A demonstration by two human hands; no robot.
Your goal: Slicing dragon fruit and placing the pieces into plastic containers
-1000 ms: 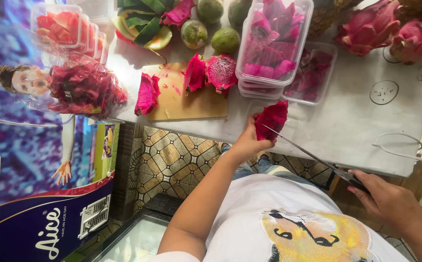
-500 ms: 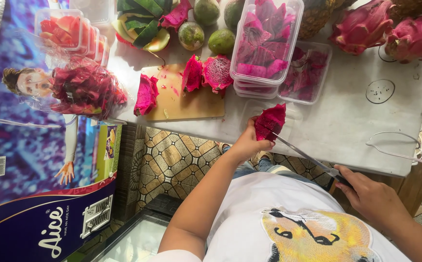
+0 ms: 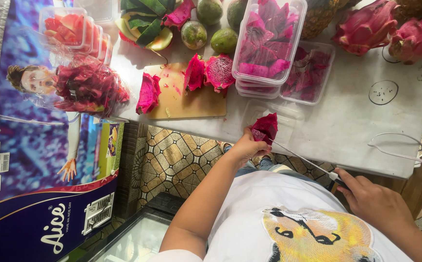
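My left hand (image 3: 245,147) holds a piece of magenta dragon fruit (image 3: 265,128) just off the near edge of the white table (image 3: 347,121). My right hand (image 3: 373,201) grips the dark handle of a long thin knife (image 3: 303,160). The blade's tip touches the fruit piece from the right. On a wooden cutting board (image 3: 184,97) lie two cut dragon fruit halves (image 3: 208,73) and a strip of pink peel (image 3: 148,93).
Stacked clear tubs of dragon fruit chunks (image 3: 268,41) stand behind the board, whole dragon fruits (image 3: 390,29) at far right. Green fruits (image 3: 206,29), melon rind and trays of watermelon (image 3: 70,26) sit at the back left. A plastic bag of peels (image 3: 87,87) hangs by a freezer (image 3: 50,194).
The fruit piece and both hands have shifted slightly; the knife stays against the fruit, with my right hand a little closer to my body.
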